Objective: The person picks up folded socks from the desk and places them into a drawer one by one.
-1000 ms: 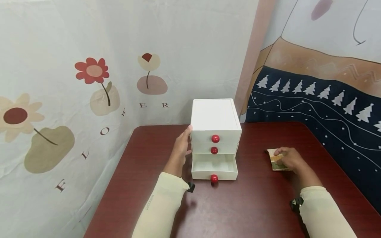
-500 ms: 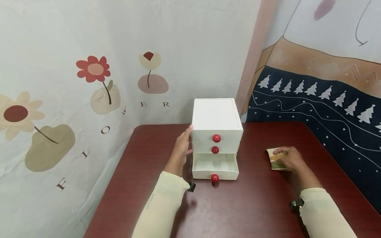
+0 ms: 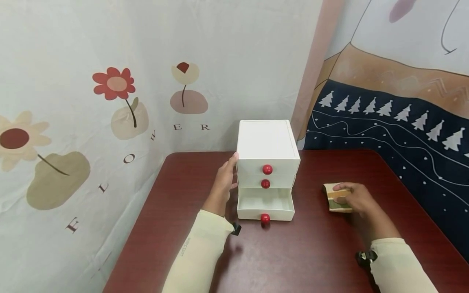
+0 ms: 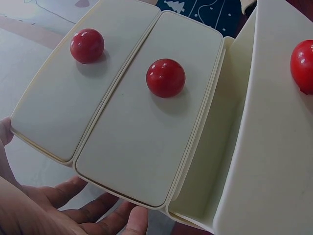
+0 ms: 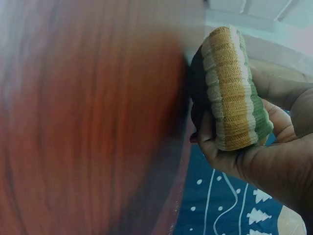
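A small white drawer unit (image 3: 268,140) with red knobs stands on the table. Its bottom drawer (image 3: 265,214) is pulled out and bare inside, while the two above are closed. My left hand (image 3: 222,183) rests against the unit's left side, fingers extended; the left wrist view shows the fingers (image 4: 93,208) along that side. To the right, my right hand (image 3: 360,199) pinches a folded striped ribbed-knit cloth (image 5: 230,93) in yellow, white and green. Thumb and fingers lie on either side of the cloth in the right wrist view. Whether it touches the table cannot be told.
The dark red table (image 3: 300,256) carries the unit near its back edge. Behind hangs a pale flower-printed curtain (image 3: 227,61), and at the right a navy cloth printed with trees (image 3: 403,138).
My right hand has shifted slightly left, and the striped knit cloth has moved with it. The left hand stays on the side of the drawer unit.
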Motion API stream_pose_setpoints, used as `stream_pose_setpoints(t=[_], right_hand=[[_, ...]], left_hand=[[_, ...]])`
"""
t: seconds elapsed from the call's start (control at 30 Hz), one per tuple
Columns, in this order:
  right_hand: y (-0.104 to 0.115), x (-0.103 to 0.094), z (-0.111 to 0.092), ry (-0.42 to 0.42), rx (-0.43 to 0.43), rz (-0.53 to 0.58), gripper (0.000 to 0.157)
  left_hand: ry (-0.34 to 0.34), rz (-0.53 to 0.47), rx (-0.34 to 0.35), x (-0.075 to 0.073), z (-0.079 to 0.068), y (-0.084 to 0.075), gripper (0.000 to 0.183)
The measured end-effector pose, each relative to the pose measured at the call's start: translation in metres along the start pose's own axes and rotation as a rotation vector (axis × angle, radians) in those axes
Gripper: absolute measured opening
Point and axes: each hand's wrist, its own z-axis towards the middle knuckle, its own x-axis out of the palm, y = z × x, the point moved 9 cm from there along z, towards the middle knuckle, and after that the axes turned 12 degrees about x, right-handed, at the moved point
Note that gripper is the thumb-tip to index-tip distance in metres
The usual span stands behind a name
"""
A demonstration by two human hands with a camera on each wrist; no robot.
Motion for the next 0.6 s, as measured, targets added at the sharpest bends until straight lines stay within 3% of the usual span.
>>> stream_pose_setpoints(t=[0.37,0.6], right_hand=[[0.039,0.020,-0.031,0.099,-0.083,0.125,0.048],[0.063,0.037,-0.050,0.192,-0.078,0.225,0.048]], left_hand=[[-0.005,0.004,-0.004,-0.001,0.000,0.000,0.086],[-0.007,-0.001,0.005,-0.001,0.001,0.000,0.087]])
